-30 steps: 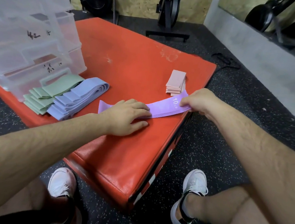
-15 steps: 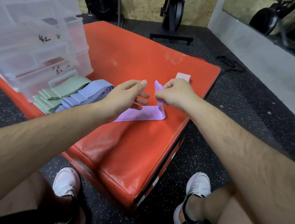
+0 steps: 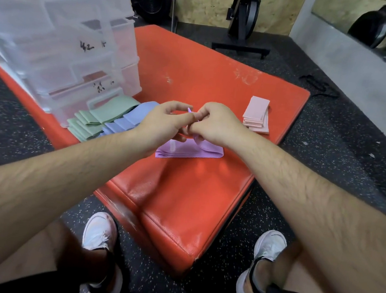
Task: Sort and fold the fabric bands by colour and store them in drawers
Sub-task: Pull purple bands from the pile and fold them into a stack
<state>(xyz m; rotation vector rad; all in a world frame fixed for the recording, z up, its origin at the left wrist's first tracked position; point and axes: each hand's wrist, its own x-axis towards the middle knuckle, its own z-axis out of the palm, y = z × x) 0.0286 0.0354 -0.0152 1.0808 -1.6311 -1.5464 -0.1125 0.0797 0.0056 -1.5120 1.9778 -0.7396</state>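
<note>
I'm pinching the lifted end of the purple band (image 3: 189, 151) with my left hand (image 3: 163, 123) and right hand (image 3: 214, 125), fingertips meeting above it. The rest is lying doubled on the red pad (image 3: 193, 77) just beneath the grip. Far left of the grip the clear drawers (image 3: 79, 56) are standing, with the green bands (image 3: 97, 120) and blue bands (image 3: 124, 123) fanning out nearer. Right of it the pink stack (image 3: 256, 115) is sitting folded. I'm judging the band to be light, limp and stretchy, so I'm favouring a hold at its end corners, which should let the edges line up.
</note>
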